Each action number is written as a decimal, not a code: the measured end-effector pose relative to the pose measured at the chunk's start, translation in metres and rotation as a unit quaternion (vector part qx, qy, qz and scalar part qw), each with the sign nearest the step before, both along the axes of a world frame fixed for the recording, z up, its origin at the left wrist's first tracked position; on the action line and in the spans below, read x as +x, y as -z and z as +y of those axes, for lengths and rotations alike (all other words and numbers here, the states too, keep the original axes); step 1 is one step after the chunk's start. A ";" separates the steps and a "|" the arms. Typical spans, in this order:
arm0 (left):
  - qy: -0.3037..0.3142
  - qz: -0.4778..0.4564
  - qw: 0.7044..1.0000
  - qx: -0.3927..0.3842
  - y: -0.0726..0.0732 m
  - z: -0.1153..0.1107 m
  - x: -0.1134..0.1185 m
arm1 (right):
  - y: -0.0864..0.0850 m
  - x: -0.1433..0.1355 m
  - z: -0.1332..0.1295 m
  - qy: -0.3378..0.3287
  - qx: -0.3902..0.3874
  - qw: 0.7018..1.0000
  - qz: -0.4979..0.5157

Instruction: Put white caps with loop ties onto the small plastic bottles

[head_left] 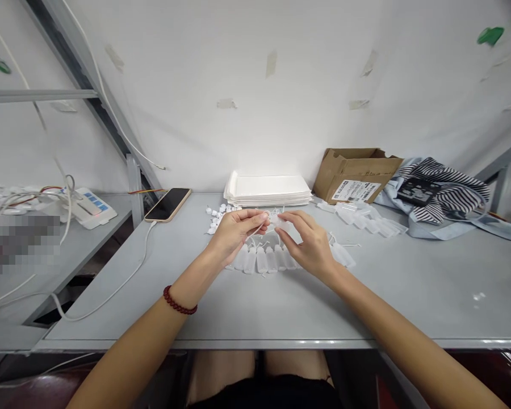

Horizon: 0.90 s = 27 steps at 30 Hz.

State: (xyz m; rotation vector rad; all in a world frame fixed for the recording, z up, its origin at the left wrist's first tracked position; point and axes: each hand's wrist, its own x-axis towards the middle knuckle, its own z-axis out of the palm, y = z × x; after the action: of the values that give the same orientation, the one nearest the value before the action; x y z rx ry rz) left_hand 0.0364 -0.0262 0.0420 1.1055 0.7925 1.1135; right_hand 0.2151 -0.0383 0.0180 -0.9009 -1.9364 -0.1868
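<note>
Head view: left hand (234, 230) and right hand (306, 241) meet over the grey table (409, 289), fingers of both pinched on one small clear bottle (276, 220) held between them, above the table. Red bead bracelet (179, 301) on the left wrist. Just under the hands, a row of bottles (262, 258) lies flat. Beyond: white caps (217, 218), phone (168, 204) on cable, white stack (267, 190), cardboard box (355, 173), striped cloth (447, 190).

Grey table (409, 284); striped cloth (447, 190); dark-red bracelet (179, 304).
</note>
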 end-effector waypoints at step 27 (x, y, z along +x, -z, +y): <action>-0.103 0.247 0.940 0.212 0.001 -0.010 0.012 | -0.015 0.003 0.000 -0.171 -0.394 0.844 0.320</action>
State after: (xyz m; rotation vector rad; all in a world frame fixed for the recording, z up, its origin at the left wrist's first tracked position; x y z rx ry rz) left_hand 0.0484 -0.0360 0.0406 1.7397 1.1092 1.2318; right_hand 0.2180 -0.0382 0.0326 -0.9302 -1.4586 1.0724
